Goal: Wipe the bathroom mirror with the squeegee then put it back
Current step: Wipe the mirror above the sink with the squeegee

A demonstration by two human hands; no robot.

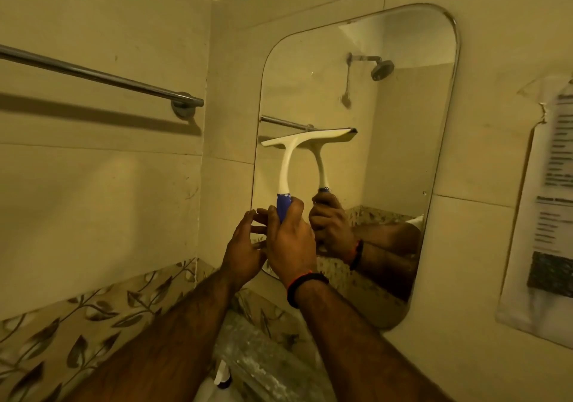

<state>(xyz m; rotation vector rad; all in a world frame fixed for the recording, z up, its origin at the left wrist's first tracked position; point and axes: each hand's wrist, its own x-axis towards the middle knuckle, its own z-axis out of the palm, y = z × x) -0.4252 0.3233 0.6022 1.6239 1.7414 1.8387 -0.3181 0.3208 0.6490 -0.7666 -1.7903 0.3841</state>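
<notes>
I am holding the squeegee (290,166) up against the mirror (387,141), and everything else I am placing by that mirror. My right hand (290,240) is wrapping its fingers shut around the blue grip at the bottom of the handle, in front of the mirror's lower left part. My left hand (243,245) is hovering just beside it, out toward the mirror's left edge, fingers spread and loose; whether its fingertips are touching the handle or the right hand I cannot tell.

From my grip the white stem is rising and curving upward, and the blade bar is sitting across its top, its long axis running nearly level, from just outside the mirror's left edge toward the middle of the glass. The far end of the blade is looking as if it is meeting its own reflection, so I am judging that end to be on the glass, while the near end is standing off it.

The towel rail (102,76) is sitting on the wall well left of the mirror.

I am judging the wiping to be under way at mid-height. The right hand is the one to drive the pull down the glass.
</notes>
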